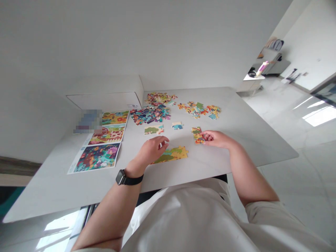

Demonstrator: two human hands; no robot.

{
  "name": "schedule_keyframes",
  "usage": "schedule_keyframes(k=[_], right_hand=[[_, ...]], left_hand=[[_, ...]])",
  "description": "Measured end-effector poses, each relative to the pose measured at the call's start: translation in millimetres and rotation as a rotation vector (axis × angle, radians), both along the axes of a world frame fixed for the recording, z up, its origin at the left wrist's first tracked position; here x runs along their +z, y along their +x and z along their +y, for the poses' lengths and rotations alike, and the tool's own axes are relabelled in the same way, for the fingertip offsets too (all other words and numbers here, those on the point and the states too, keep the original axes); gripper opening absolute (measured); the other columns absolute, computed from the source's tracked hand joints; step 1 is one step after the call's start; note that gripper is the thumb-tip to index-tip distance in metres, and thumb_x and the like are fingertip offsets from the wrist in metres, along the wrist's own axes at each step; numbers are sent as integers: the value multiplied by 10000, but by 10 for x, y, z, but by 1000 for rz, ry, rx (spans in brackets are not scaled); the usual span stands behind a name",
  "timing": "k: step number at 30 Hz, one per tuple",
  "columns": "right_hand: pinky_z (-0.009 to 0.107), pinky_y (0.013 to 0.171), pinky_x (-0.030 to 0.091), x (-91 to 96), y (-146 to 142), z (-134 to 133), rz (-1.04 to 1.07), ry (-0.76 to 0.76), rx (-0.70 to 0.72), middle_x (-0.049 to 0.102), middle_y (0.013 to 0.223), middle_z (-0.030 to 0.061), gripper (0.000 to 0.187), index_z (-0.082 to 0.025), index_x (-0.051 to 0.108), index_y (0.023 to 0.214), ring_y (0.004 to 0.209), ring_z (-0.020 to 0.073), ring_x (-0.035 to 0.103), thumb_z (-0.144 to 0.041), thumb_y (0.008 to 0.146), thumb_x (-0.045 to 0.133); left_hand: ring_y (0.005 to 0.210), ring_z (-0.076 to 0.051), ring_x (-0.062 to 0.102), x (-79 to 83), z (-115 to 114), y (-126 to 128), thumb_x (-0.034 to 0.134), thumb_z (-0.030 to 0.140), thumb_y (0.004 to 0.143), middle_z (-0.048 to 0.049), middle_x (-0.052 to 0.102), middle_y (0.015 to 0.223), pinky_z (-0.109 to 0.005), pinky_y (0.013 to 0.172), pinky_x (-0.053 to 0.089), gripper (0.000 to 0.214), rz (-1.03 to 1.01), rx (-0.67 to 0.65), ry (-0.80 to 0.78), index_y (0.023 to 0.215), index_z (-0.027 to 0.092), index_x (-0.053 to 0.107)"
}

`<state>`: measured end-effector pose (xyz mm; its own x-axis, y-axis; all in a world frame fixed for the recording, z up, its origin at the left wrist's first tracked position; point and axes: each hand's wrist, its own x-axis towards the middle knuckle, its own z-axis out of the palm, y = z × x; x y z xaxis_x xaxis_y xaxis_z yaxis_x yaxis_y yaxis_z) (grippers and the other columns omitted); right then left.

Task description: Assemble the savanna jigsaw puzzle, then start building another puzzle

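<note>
- Hands: apart, on the table's near side, with a section of joined jigsaw pieces and a gap between them.
- Left hand: fingers curled, low over the section's left end. Nothing visibly held; cannot tell whether any piece lies inside the curl.
- Right hand: fingers at the right edge of a small cluster of pieces. Contact appears made; cannot tell whether it is a firm grip.
- Section: flat on the table, green and yellow, just beyond the left hand and partly beside it.
- Loose pairs: two small joined groups lie further out, clear of both hands.
- Piles: three heaps of pieces occupy the far part of the table, untouched.
- Reference: three picture sheets lie in a column at the left, beside a white box. One area by the sheets is blurred and cannot be read.
- Wrist: a black watch is on the left wrist.
- Step in hand, judged: fitting of pieces at the near side, with the right hand at the cluster.
- Next move, judged: the cluster sits apart from the section, so joining them calls for closing that gap and aligning the edges. Fit cannot be confirmed from this view.
</note>
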<state>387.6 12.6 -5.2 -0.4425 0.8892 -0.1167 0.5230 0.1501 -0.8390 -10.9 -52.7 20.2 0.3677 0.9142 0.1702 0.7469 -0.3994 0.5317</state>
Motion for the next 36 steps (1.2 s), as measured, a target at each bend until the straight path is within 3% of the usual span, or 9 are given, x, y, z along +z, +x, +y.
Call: schedule_keyframes(k=[8, 12, 15, 19, 30, 36], right_hand=[[287, 665, 535, 8, 20, -21, -43, 15, -6, 740, 909, 5, 627, -246, 770, 1370, 687, 151, 617, -403, 772, 872], [315, 682, 562, 3, 1, -31, -75, 96, -59, 738, 929, 23, 511, -253, 805, 1302, 696, 171, 642, -380, 810, 853], [410, 876, 626, 13, -28, -17, -113, 300, -83, 754, 1082, 75, 353, -283, 858, 1170, 898, 242, 724, -362, 827, 870], [536, 1165, 548, -6, -58, 14, -144, 468, -14, 760, 1284, 105, 237, -318, 886, 1080, 1249, 328, 716, -316, 843, 889], [564, 1170, 578, -69, -66, 23, -233, 604, 80, 793, 1387, 97, 310, -322, 864, 1234, 1311, 342, 739, -299, 927, 827], [586, 1191, 571, -80, -64, 32, -249, 587, 128, 777, 1449, 77, 334, -351, 858, 1262, 1347, 348, 733, -301, 932, 837]], left_hand=[[748, -190, 685, -21, 1, 6, 572, 363, 1034, -43, 798, 968, -306, 701, 492, 264, 18, 5, -19, 1156, 255, 780], [736, -187, 676, -30, 6, 4, 574, 374, 1033, -41, 797, 970, -312, 708, 485, 275, 23, 10, -33, 1170, 254, 781], [731, -188, 672, -29, 6, 6, 578, 380, 1035, -40, 796, 961, -312, 707, 484, 277, 22, 9, -31, 1173, 254, 781], [735, -187, 678, -27, 2, 6, 575, 372, 1040, -41, 797, 963, -305, 701, 486, 269, 19, 3, -15, 1169, 256, 781], [746, -180, 676, -33, 5, 5, 558, 382, 1051, -45, 796, 968, -305, 720, 472, 303, 43, -3, -24, 1190, 230, 781], [758, -179, 679, -27, -1, 6, 562, 378, 1050, -43, 798, 988, -304, 727, 473, 293, 36, -4, -30, 1190, 233, 774]])
